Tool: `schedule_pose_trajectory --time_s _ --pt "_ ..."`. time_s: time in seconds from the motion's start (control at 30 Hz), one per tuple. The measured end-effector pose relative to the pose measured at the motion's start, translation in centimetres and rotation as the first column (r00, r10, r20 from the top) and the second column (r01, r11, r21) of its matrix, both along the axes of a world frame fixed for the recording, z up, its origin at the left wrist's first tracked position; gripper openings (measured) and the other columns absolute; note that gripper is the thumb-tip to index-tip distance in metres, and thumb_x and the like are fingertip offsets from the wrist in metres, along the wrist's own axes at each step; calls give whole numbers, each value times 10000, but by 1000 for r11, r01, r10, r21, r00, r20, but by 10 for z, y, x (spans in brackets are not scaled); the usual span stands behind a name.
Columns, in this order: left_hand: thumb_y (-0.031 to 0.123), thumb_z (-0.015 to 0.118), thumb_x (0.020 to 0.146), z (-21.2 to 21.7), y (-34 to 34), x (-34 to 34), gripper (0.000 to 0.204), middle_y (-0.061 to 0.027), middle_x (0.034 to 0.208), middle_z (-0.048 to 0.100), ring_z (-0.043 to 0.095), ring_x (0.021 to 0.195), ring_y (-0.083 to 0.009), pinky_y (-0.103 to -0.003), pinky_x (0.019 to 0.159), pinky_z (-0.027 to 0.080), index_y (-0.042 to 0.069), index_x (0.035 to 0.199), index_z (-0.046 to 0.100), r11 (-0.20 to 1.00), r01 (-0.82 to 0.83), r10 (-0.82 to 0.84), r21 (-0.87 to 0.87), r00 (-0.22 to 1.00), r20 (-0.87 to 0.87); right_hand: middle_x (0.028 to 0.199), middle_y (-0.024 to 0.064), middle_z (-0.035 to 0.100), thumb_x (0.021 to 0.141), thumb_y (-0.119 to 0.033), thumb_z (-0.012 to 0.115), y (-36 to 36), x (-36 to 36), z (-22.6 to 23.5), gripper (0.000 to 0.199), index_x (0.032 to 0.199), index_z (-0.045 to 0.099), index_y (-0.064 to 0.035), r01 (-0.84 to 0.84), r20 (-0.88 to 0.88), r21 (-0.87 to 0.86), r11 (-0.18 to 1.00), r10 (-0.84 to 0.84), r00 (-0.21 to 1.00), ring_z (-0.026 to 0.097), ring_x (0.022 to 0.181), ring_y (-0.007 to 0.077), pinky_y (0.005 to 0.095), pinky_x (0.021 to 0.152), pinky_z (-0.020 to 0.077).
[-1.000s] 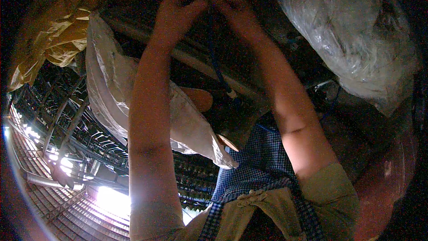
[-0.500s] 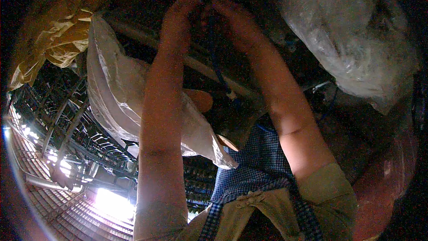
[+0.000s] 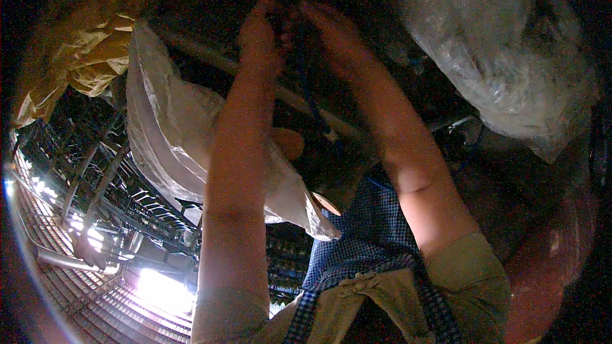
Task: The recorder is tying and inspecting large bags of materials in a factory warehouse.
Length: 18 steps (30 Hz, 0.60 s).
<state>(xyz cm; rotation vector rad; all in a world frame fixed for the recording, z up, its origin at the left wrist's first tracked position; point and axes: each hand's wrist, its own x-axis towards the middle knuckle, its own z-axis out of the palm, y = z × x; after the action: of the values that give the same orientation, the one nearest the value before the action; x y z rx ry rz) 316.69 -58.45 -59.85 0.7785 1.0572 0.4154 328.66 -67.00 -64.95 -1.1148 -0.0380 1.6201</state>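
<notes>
My left hand and my right hand are stretched far forward, close together in deep shadow. The left hand's fingers bend inward as if around something small, which the dark hides. The right hand's fingers are also bent, facing the left hand. Between the two hands, a dark blue cord runs down toward me, ending near a small pale piece. Whether either hand grips this cord cannot be made out.
White sheeting hangs beside my left forearm, with crumpled yellow-brown wrapping farther left. A large clear plastic bag bulges at the right. A pale bar crosses beneath my arms. My blue checked apron is below.
My left hand and forearm have shifted slightly right, and the left wrist has turned. My right forearm has moved a little to the left. The cord has barely moved.
</notes>
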Motion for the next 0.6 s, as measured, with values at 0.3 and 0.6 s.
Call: schedule_pose_trajectory --time_s 0.3,0.6 --pt "341 622 929 -50 9 36 240 -47 823 632 588 727 -211 -362 682 504 107 877 615 840 -246 263 -484 964 -35 1062 73 672 974 -235 541 18 -10 -48 251 1129 627 -58 -37 94 124 992 25 995 636 988 246 395 933 484" --pt "324 631 925 -83 11 27 233 -52 833 635 596 753 -220 -365 709 501 94 894 624 861 -368 391 -351 920 -6 1270 124 595 978 -203 505 43 -9 -52 329 1254 577 -40 18 -29 -26 999 -19 999 550 1188 282 401 1043 417"
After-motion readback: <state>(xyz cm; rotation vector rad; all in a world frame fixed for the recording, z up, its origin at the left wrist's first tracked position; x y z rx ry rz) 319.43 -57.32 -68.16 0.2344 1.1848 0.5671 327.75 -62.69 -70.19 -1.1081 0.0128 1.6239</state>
